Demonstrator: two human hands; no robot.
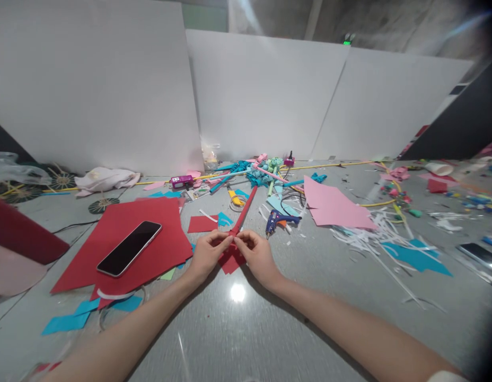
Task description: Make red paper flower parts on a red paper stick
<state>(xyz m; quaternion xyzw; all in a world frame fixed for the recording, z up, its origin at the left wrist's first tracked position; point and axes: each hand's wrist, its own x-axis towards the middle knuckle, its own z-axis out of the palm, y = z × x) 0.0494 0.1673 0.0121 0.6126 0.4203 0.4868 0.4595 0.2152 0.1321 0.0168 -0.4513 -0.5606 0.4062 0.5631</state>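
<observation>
The left hand (209, 256) and right hand (257, 258), thumbs pinched to fingers, hold the red paper piece (232, 260) at view centre; its one-o'clock stem (246, 209) appears rolled, its six-o'clock flared end (230, 265) apparently unfinished.

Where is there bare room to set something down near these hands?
The widest bare patch of grey surface lies between the forearms. A second lies between the right hand and the white strips. It is crowded around the paper pile and glue gun, and at left, where a phone lies on a red sheet.
</observation>
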